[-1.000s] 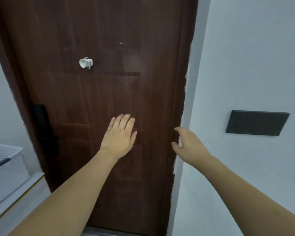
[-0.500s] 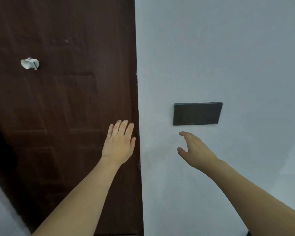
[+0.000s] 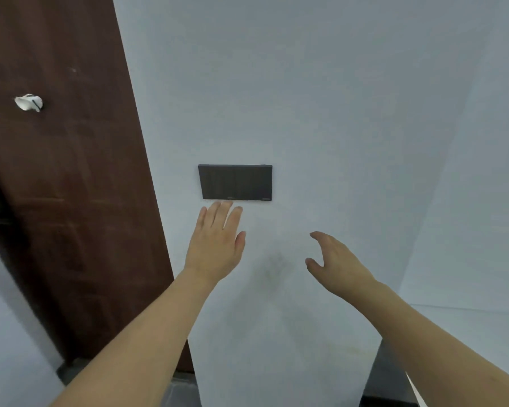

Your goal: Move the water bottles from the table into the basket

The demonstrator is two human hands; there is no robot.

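No water bottle, table or basket is in view. My left hand (image 3: 216, 242) is stretched forward, flat and open, its fingertips just below a dark wall panel. My right hand (image 3: 334, 259) is held out to the right of it, fingers loosely curved and apart, holding nothing. Both hands are in front of a white wall.
A dark rectangular panel (image 3: 235, 182) is mounted on the white wall (image 3: 335, 113). A dark brown door (image 3: 59, 171) with a small white hook (image 3: 28, 102) fills the left. Dark floor (image 3: 388, 377) shows at the bottom right.
The view has swung right: the door slid to the left and the white basket at the left edge went out of view. Both hands now lie in front of the white wall.
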